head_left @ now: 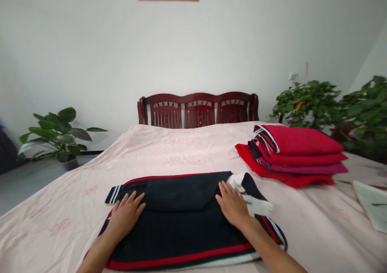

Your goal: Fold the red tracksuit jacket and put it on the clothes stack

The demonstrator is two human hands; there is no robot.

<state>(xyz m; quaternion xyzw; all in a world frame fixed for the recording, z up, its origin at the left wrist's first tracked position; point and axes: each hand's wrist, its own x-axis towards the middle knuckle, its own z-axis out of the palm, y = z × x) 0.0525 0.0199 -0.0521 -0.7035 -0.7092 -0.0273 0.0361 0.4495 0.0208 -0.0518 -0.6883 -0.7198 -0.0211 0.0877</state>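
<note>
A dark navy garment (184, 228) with red and white trim lies partly folded on the pink bedsheet (169, 152) in front of me. My left hand (126, 213) rests flat on its left side, fingers spread. My right hand (232, 203) lies flat on its right side, fingers stretched toward a folded-over sleeve with a white lining (252, 198). Neither hand holds anything.
A stack of folded red garments (294, 154) sits on the bed to the right. A pale cloth (371, 202) lies at the right edge. A dark wooden headboard (198, 110) stands behind. Potted plants stand at the left (57, 134) and right (332, 104).
</note>
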